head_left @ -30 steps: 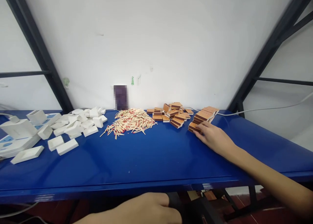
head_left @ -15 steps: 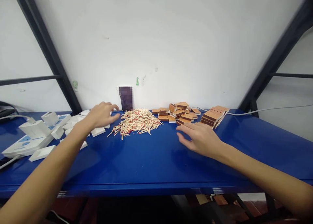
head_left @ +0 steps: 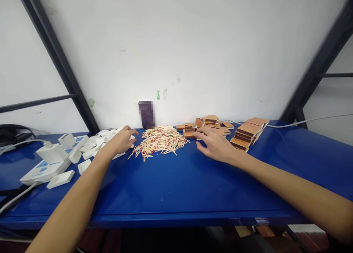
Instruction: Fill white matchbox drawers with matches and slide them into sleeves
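Observation:
My left hand [head_left: 124,139] is over the right end of a heap of small white matchbox trays [head_left: 96,141], its finger and thumb apart with a white tray showing between them. I cannot tell whether it touches that tray. My right hand [head_left: 215,144] reaches to a loose pile of orange-brown matchbox sleeves [head_left: 211,118], fingers spread, the index fingertip at a sleeve [head_left: 189,134] on the pile's left front. Between the hands lies a heap of red-tipped matches [head_left: 162,141]. A neat stack of matchboxes [head_left: 249,129] stands to the right, partly behind my right wrist.
On the left of the blue table [head_left: 165,183] are a white power strip [head_left: 45,172] with plugged-in chargers [head_left: 52,153] and cables. A dark, pixelated upright object [head_left: 147,115] leans against the wall behind the matches. Black frame posts [head_left: 303,76] rise at both sides.
My left hand has come down over the white trays, its fingers bending more. My right hand has moved forward and left to the sleeves. The view has shifted slightly.

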The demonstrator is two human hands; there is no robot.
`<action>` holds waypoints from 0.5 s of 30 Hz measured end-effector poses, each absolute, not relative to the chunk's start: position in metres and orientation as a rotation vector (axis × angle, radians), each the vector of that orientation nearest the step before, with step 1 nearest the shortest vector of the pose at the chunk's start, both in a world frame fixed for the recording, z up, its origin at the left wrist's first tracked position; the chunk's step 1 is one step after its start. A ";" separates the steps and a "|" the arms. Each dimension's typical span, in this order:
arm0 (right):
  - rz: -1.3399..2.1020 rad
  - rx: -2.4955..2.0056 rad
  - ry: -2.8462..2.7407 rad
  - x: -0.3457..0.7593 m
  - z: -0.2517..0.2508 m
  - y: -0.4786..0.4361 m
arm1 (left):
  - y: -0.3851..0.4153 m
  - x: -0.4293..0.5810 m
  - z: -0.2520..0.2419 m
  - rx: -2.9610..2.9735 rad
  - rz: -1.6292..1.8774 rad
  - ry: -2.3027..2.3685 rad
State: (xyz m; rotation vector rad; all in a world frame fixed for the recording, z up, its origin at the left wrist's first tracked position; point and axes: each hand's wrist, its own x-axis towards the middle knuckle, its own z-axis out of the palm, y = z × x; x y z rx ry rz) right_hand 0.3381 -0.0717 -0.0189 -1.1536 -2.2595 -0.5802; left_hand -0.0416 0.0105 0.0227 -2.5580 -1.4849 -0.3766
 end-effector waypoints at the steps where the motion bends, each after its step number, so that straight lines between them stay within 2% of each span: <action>1: -0.526 -1.123 -2.276 0.334 -0.022 -0.073 | 0.008 -0.040 0.026 -2.551 -0.445 -1.452; 7: -0.195 -1.077 -2.337 0.312 -0.034 -0.077 | -0.018 -0.012 0.035 -2.571 -0.950 -1.197; 10: -0.130 -1.085 -2.354 0.309 -0.037 -0.077 | -0.026 0.012 0.022 -2.746 -1.032 -1.054; 15: -0.073 -0.990 -2.398 0.309 -0.037 -0.077 | -0.049 0.053 0.004 -3.052 -0.949 -0.789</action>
